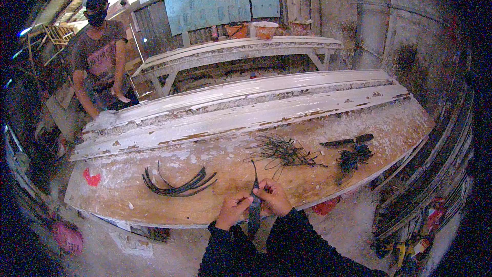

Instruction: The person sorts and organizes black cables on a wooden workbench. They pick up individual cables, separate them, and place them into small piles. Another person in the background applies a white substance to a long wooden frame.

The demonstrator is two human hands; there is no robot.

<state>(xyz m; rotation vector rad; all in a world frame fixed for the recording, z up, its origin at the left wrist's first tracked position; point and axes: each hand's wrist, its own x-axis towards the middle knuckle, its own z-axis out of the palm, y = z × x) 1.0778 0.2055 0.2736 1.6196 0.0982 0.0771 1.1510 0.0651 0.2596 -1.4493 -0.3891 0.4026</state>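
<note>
Both my hands meet at the near edge of the wooden tabletop [118, 195], holding a long dark strip [254, 218] upright between them. My left hand [233, 209] pinches it from the left. Slightly higher, my right hand [275, 197] is closed on it with thumb and fingers. A thin pointed end of the strip sticks up above my fingers, and its wider part hangs below. Left of my hands lies a curved bunch of dark strips [179, 189]. Beyond them are a loose tangle of thin dark cords [284, 151], a dark knife [346, 140] and a dark cord bundle [353, 158].
Long white-coated boards [246, 110] run along the far side of the table. At the far left a person [100, 61] rests a hand on their end. Behind stands a white bench [230, 48] with orange buckets [265, 31]. A red scrap [91, 178] lies at left.
</note>
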